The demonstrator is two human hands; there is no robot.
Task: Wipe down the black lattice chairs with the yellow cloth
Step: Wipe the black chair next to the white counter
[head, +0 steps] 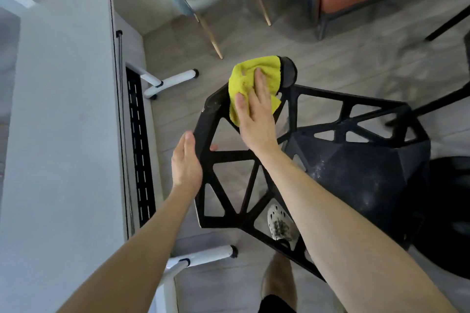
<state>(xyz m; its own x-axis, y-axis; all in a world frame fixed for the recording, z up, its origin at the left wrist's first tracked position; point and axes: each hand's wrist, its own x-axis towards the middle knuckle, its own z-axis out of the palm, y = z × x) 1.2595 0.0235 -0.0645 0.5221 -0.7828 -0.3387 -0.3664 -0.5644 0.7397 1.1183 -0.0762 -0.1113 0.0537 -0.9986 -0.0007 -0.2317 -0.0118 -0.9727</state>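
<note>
In the head view, beside the white desk (63, 109), my left hand (185, 162) grips the edge of the tipped black lattice chair (229, 155), fingers curled round its frame. My right hand (254, 114) lies flat, fingers straight, pressing the yellow cloth (244, 79) onto the upper frame. I judge firm, flat strokes along each strut, with the left bracing, work best.

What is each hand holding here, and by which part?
The left hand grips the black lattice chair by the outer rim of its lattice panel. The right hand holds nothing: laid flat, it presses the yellow cloth onto the top edge.
</note>
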